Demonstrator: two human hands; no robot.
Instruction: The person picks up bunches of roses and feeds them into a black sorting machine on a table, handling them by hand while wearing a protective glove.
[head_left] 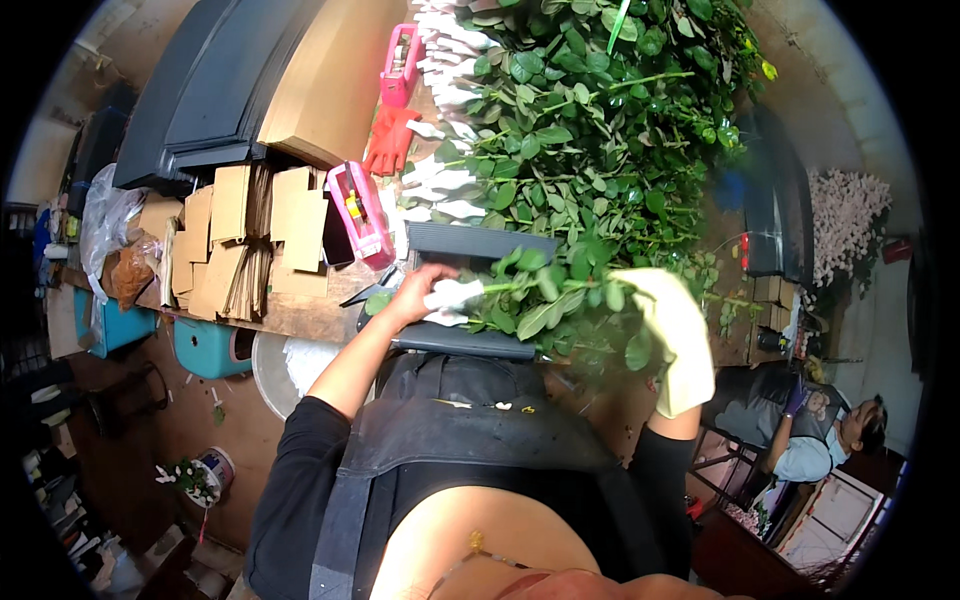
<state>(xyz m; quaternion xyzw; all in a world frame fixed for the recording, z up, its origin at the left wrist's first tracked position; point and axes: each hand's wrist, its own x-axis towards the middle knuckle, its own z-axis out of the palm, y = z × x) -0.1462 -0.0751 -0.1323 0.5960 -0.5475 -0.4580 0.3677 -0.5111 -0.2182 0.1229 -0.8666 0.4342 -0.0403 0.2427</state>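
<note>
Two hands meet a leafy bunch of stems (548,305) at the near edge of the wooden table (312,314), about the middle of the frame. The bare left hand (422,292) has its fingers bent against the bunch's smooth white heads (455,294); whether they pinch them cannot be told. The right hand (678,335), in a loose, wrinkled pale yellow glove, is among the leaves at the other end, blurred, so its grip cannot be told.

The bunch lies between two straight dark strips: a ribbed grey board (482,241) above, and a dark bar (465,343) below, close to the creased black apron (470,430). Room is tight upward, where a dense mound of glossy, serrated foliage (600,140) fills the upper right, its white tips (455,70) lined along its left side. Just up and left of the left hand stands a glossy pink tape dispenser (362,215), with a limp red glove (390,140) beyond it.

Further left, flat cardboard pieces (225,230) stand in uneven, square-cut stacks below large dark sheets (225,95). Under the table's edge sit a rounded teal bin (213,348) and a pale round tub (275,375); brown floor (190,395) spreads toward the lower left. At the lower right, well apart, is another person (820,450).
</note>
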